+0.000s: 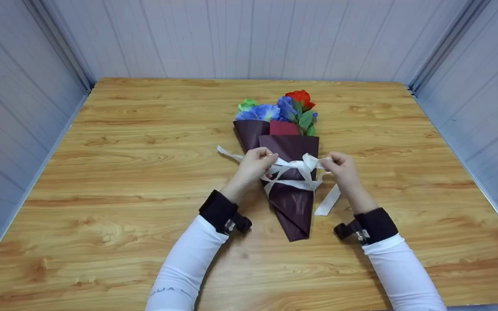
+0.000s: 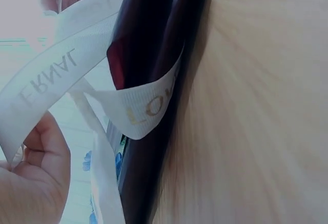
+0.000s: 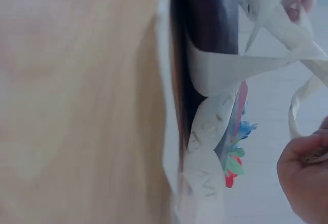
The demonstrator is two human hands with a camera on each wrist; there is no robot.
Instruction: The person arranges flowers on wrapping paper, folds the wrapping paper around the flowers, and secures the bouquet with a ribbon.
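Observation:
A bouquet in dark purple wrapping paper point(image 1: 292, 207) lies on the table, its blue, red and green flowers point(image 1: 268, 111) pointing away from me. White ribbon point(image 1: 303, 185) with gold lettering passes around the wrapping and is looped over its front. My left hand point(image 1: 255, 166) pinches one part of the ribbon at the bouquet's left side. At the right side, my right hand point(image 1: 342, 168) pinches another part between thumb and fingers. In the left wrist view the lettered ribbon point(image 2: 56, 73) runs from the left hand point(image 2: 43, 167) across to the other hand. The knot's exact form is unclear.
The wooden table point(image 1: 145, 181) extends on every side of the bouquet. One loose ribbon tail point(image 1: 329, 201) trails at the lower right, another point(image 1: 227, 152) at the upper left. Pale panel walls point(image 1: 249, 39) stand behind and at both sides.

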